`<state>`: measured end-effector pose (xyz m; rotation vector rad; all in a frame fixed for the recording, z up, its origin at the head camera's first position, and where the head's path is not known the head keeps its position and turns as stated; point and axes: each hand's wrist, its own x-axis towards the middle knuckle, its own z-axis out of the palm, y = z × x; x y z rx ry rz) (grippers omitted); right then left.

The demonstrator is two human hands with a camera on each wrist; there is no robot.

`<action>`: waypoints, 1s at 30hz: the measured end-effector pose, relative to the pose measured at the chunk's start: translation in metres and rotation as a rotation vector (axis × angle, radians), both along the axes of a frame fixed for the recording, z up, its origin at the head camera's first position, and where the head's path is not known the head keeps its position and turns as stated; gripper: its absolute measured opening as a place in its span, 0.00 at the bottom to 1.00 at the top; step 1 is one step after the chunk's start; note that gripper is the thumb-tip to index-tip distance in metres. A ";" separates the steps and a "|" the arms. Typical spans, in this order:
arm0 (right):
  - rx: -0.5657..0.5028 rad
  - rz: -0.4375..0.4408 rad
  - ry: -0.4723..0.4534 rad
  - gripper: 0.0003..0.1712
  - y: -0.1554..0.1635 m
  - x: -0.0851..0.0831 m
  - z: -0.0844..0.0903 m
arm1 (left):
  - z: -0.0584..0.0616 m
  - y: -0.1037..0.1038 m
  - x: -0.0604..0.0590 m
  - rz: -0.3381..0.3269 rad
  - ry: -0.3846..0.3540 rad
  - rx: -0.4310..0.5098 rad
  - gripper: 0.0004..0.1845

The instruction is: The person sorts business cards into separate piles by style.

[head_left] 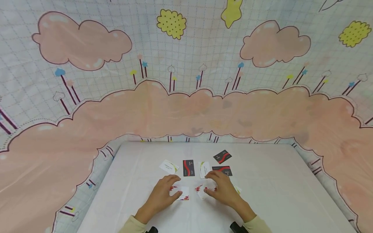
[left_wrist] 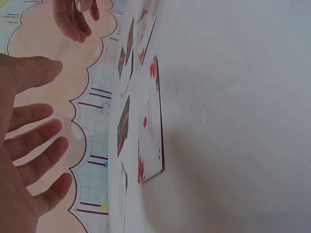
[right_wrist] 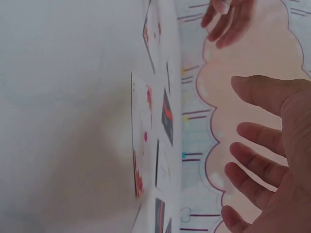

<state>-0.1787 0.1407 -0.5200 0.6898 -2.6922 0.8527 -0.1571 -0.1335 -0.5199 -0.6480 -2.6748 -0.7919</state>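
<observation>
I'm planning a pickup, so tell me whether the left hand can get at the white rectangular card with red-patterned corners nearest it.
Probably yes: the left hand is empty and close by, with nothing visible between it and the white card.

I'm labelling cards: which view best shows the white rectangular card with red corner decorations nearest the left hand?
The left wrist view: the white rectangular card lies there whole, uncovered, though slanted. In the head view, the left hand partly covers it; the right wrist view shows it narrow, at the top edge.
</observation>
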 end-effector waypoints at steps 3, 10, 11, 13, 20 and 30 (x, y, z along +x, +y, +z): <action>-0.012 -0.015 -0.016 0.25 0.005 0.000 0.005 | -0.001 0.004 0.000 0.020 0.028 0.024 0.24; -0.034 -0.031 -0.050 0.28 0.019 -0.003 0.001 | -0.004 0.017 -0.003 0.071 0.018 0.045 0.25; -0.032 -0.033 -0.056 0.29 0.021 -0.004 -0.001 | -0.005 0.020 -0.003 0.073 0.018 0.042 0.25; -0.017 -0.038 -0.069 0.30 0.026 -0.006 -0.005 | -0.008 0.026 -0.003 0.082 0.021 0.036 0.25; 0.015 -0.055 -0.135 0.35 0.036 -0.014 -0.010 | -0.018 0.052 -0.004 0.137 -0.026 0.011 0.28; 0.079 0.008 -0.220 0.34 0.040 -0.025 -0.022 | -0.033 0.080 0.001 0.240 -0.093 -0.033 0.32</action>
